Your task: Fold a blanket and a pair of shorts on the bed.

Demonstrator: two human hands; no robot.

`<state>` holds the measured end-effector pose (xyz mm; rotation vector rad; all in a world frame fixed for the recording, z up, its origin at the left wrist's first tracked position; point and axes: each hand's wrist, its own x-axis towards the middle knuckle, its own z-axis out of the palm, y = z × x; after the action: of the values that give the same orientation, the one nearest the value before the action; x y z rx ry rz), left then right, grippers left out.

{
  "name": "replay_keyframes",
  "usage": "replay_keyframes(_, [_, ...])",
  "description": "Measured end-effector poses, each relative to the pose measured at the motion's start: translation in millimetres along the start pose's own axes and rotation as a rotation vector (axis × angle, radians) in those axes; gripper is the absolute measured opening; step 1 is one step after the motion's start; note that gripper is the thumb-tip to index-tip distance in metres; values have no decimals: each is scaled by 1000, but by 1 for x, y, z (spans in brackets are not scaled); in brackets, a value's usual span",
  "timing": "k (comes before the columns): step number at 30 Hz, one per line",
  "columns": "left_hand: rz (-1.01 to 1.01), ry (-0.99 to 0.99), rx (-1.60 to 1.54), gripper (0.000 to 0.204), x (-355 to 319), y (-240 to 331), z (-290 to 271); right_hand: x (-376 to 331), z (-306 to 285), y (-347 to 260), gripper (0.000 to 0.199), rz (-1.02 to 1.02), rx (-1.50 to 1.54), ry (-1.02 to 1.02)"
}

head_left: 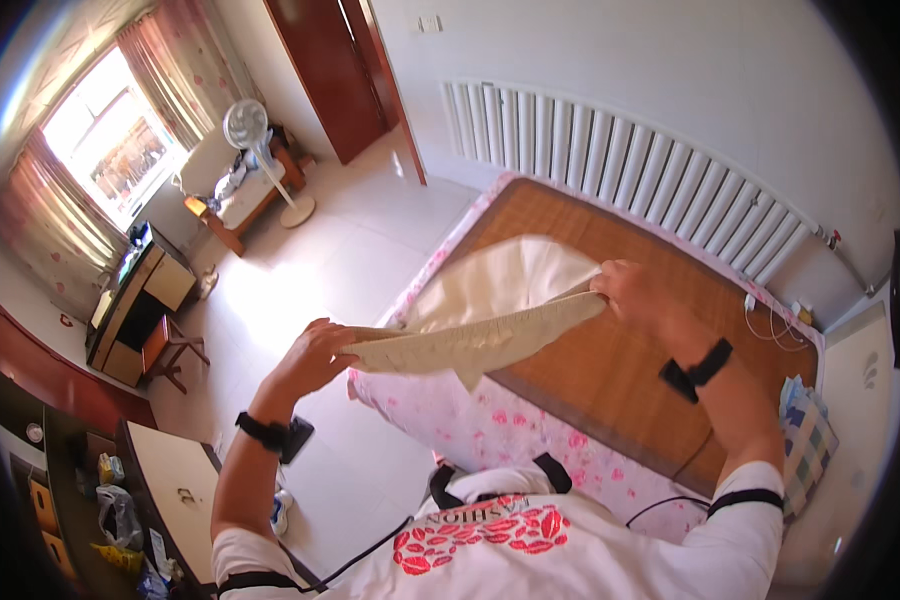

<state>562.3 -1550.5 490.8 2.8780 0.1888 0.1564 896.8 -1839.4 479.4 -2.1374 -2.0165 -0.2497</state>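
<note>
Holding one cream-coloured cloth (pixel 480 335) stretched between both hands over the bed's near corner. Left hand (pixel 315 355) pinches one end out past the edge of the bed, above the pale floor tiles (pixel 340 250); right hand (pixel 632 290) pinches the other end over the woven bamboo mat (pixel 610 350). Both hands closed on the fabric, well apart from each other, so the upper edge runs taut as a band and the rest can hang clear. Part of the cloth trails back from that band and lies on the mat, and a small point droops below the middle. Judging by the grip, I hold it high and wide to keep the edge straight and the fabric off the floor. Count: one cloth, two hands on it, one dark wristband on each wrist, so two. The mat lies on one bed, with a pink flowered sheet (pixel 490 420) showing round its border and down the side. One white ribbed radiator (pixel 620 160) runs along the wall behind the bed. One checked cushion or pillow (pixel 808 430) sits at the bed's right end; white cables lie near it, number unclear. Across the room: one standing fan (pixel 250 130), one window (pixel 105 140) with reddish curtains at both sides, one dark wooden door (pixel 325 70). Low cabinets along the left wall; what stands on them is too small to tell.
</note>
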Motion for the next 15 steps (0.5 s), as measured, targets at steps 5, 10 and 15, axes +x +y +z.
replay_keyframes(5, [-170, 163, -235, 15, 23, 6, -23, 33, -28, -8, 8, 207, 266, 433])
replay_keyframes(10, [-232, 290, -566, 31, 20, -5, -30, 37, -43, -9, 6, 258, 451, 315])
replay_keyframes(15, [-251, 301, -477, 36, 19, -12, -21, 36, -40, -16, 5, 80, 489, 344])
